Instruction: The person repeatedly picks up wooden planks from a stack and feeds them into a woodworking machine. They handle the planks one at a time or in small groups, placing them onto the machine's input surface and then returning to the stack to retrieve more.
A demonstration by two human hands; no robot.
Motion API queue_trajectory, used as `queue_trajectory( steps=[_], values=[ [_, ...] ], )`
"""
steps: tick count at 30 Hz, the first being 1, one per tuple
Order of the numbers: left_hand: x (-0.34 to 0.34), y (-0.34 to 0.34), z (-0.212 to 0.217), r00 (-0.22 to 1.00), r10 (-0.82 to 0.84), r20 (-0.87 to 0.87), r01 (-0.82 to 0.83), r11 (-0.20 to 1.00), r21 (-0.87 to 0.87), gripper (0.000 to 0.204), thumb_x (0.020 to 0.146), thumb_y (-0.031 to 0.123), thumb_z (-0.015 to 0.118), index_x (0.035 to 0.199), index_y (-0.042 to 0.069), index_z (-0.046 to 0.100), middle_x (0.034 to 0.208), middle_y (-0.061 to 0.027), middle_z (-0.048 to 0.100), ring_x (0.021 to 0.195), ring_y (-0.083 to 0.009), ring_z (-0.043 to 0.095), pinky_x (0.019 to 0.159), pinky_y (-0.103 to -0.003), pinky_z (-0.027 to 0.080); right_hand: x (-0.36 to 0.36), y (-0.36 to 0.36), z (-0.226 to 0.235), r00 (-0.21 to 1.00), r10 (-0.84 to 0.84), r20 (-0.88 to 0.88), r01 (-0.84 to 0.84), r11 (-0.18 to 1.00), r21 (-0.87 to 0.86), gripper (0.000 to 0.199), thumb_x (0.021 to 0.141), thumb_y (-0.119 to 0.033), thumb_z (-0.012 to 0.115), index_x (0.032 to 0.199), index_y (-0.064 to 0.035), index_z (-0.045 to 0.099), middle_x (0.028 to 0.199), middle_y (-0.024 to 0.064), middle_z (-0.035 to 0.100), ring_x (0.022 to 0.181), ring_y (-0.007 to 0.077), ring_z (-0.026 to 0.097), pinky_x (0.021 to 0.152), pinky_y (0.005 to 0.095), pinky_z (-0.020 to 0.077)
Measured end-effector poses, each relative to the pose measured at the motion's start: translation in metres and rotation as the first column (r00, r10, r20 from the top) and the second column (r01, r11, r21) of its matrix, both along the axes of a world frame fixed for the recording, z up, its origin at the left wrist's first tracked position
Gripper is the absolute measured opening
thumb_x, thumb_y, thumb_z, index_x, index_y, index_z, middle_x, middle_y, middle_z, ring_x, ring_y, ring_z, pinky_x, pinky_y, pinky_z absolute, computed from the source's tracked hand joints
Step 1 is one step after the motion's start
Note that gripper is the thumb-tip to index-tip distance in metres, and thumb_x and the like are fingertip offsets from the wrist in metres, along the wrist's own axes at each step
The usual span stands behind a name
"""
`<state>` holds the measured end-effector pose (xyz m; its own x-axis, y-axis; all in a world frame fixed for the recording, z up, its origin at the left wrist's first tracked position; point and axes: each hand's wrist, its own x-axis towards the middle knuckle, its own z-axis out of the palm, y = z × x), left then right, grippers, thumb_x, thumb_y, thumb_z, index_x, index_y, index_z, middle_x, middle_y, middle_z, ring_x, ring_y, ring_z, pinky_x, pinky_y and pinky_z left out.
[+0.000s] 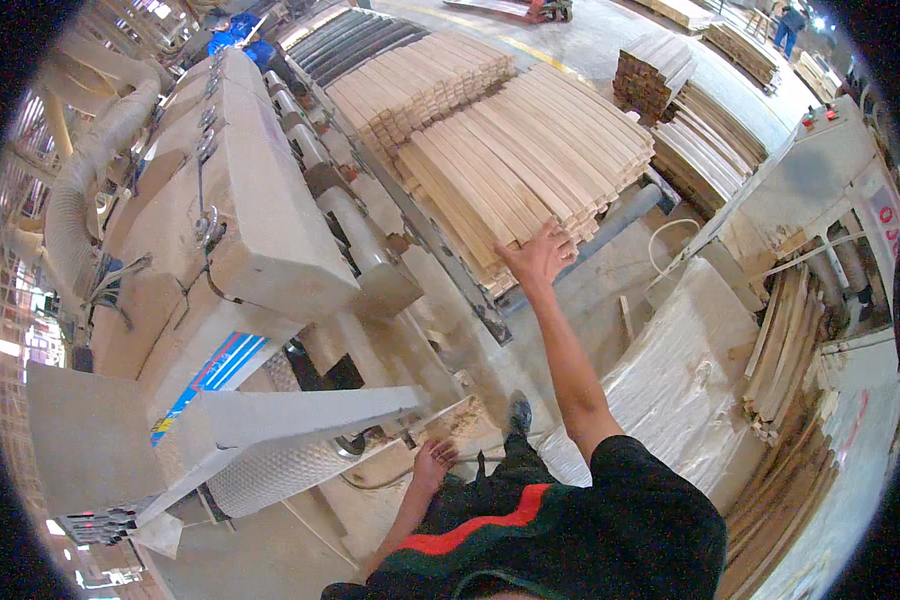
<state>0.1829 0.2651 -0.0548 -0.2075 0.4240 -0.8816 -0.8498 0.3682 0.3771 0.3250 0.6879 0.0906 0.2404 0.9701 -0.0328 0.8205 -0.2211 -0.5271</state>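
My right hand [544,254] reaches out over the near end of a stack of pale wooden slats [525,150]. Its thumb and fingers are spread at the slat ends, and no slat is lifted in it. Whether the fingertips press on the wood, I cannot tell. Low at my side, my left hand [435,462] hangs beside the machine's near end, by a ledge strewn with sawdust [460,425]. Its fingers are loosely bent and apart, with nothing visible in them.
A long beige woodworking machine [260,200] with rollers [355,235] fills the left. A plastic-wrapped bundle [660,370] lies right of my legs. Loose wood strips [785,340] stand by a control cabinet [810,180]. More timber stacks [710,140] and a distant person [790,30] are beyond.
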Motion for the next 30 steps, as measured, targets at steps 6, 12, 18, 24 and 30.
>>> queue_trajectory(
  steps=[6,12,18,24,30],
  values=[
    [0.004,0.009,0.007,1.000,-0.009,-0.005,0.009,0.999,0.043,0.031,0.091,0.030,0.048,0.111,0.007,0.048,0.100,-0.0130,0.061,0.083,-0.0285,0.062,0.071,-0.040,0.052,0.004,0.004,-0.013,0.998,0.043,0.052,-0.044,0.998,0.033,0.118,0.053,-0.061,0.073,0.140,0.0014,0.024,0.136,0.0283,0.033,0.130,0.0445,0.024,0.104,0.0600,0.0168],
    [0.011,0.009,0.017,0.999,-0.011,-0.046,0.014,0.999,0.050,0.034,0.092,0.034,0.045,0.115,0.008,0.050,0.099,-0.0123,0.060,0.083,-0.0266,0.060,0.069,-0.039,0.051,0.018,-0.015,-0.019,0.988,0.110,0.104,-0.106,0.993,-0.044,0.118,0.054,-0.064,0.071,0.139,0.0028,0.025,0.140,0.0277,0.029,0.132,0.0417,0.025,0.104,0.0615,0.0175],
    [0.001,0.005,0.021,0.996,0.008,-0.089,-0.005,0.999,0.040,0.035,0.088,0.035,0.052,0.112,0.010,0.053,0.095,-0.0102,0.060,0.082,-0.0268,0.060,0.068,-0.038,0.049,0.017,-0.039,0.005,0.981,0.073,0.178,-0.064,0.996,-0.056,0.117,0.056,-0.062,0.071,0.142,-0.0008,0.022,0.141,0.0316,0.025,0.133,0.0436,0.023,0.104,0.0618,0.0182],
    [0.003,0.013,0.014,0.998,-0.030,-0.048,0.034,0.997,0.073,0.037,0.087,0.038,0.053,0.112,0.010,0.053,0.097,-0.0096,0.059,0.082,-0.0258,0.059,0.072,-0.038,0.048,0.014,-0.011,0.006,0.951,0.245,0.189,-0.242,0.970,-0.036,0.114,0.056,-0.062,0.072,0.142,-0.0037,0.023,0.136,0.0352,0.029,0.129,0.0493,0.026,0.102,0.0609,0.0215],
    [0.006,0.005,-0.018,0.992,-0.105,0.067,0.088,0.973,0.211,0.045,0.088,0.038,0.051,0.122,0.009,0.048,0.104,-0.0111,0.060,0.086,-0.0253,0.060,0.074,-0.037,0.048,0.022,-0.041,0.002,0.949,0.278,0.150,-0.275,0.961,-0.043,0.118,0.053,-0.059,0.077,0.143,-0.0059,0.022,0.136,0.0354,0.029,0.125,0.0500,0.030,0.099,0.0664,0.0218]
  ],
)
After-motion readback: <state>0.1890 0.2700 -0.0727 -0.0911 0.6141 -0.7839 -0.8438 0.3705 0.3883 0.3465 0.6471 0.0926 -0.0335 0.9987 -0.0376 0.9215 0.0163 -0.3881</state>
